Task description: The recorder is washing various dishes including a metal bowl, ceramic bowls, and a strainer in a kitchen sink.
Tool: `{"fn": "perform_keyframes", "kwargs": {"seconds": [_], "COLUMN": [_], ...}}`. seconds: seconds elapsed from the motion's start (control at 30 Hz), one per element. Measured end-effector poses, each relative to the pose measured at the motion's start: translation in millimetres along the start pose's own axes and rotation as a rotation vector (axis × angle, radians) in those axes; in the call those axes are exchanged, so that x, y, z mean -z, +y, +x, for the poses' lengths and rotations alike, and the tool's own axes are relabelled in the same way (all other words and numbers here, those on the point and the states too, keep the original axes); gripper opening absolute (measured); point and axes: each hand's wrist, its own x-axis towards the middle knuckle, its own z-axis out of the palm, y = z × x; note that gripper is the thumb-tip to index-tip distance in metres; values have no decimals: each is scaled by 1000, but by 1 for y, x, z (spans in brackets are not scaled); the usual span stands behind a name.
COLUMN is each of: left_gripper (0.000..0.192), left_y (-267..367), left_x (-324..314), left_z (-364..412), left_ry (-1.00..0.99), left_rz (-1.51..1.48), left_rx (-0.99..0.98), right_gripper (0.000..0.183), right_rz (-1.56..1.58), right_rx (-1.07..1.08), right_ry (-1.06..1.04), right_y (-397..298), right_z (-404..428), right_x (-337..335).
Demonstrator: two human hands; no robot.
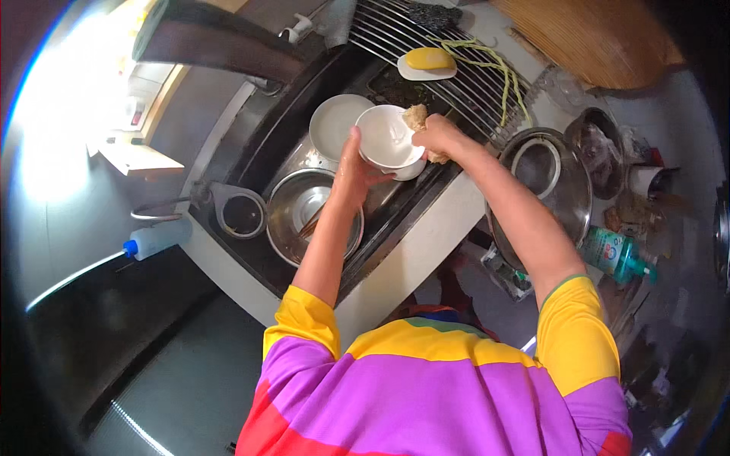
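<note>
My left hand (pixel 356 171) grips a white bowl (pixel 383 137) by its left side, with the thumb at the rim, and holds it tilted over the dark sink. At the bowl's right rim, my right hand (pixel 438 137) is closed on a tan, rough scrubber (pixel 416 117), part of which sticks out below the fingers. A white plate (pixel 336 128) lies behind the bowl to the left, and another white dish (pixel 410 171) shows partly beneath it. Below and left, a steel basin (pixel 285 205) holds what look like chopsticks (pixel 312 222), partly hidden by my left forearm.
A metal rack (pixel 388 34) across the sink carries yellow soap on a white dish (pixel 428 74), green bean-like strands (pixel 505 85) and a dark mesh scourer (pixel 436 16). A large steel pan (pixel 582 182) and a green pump bottle (pixel 613 253) stand right; a faucet (pixel 265 85) is upper left.
</note>
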Motion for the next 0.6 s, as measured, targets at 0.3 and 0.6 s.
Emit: {"fn": "perform_keyframes", "kwargs": {"seconds": [0.3,0.6], "left_gripper": [48,32], "left_y": [1,-2], "left_x": [-13,-77], "left_z": [43,26], "left_ry": [282,472], "left_rz": [737,1678], "left_rx": [-410,-910], "right_gripper": [39,29], "right_rz": [397,456], "right_rx": [106,285], "right_ry": [217,557], "right_y": [-8,16], "right_z": [-63,-90], "right_x": [0,9]}}
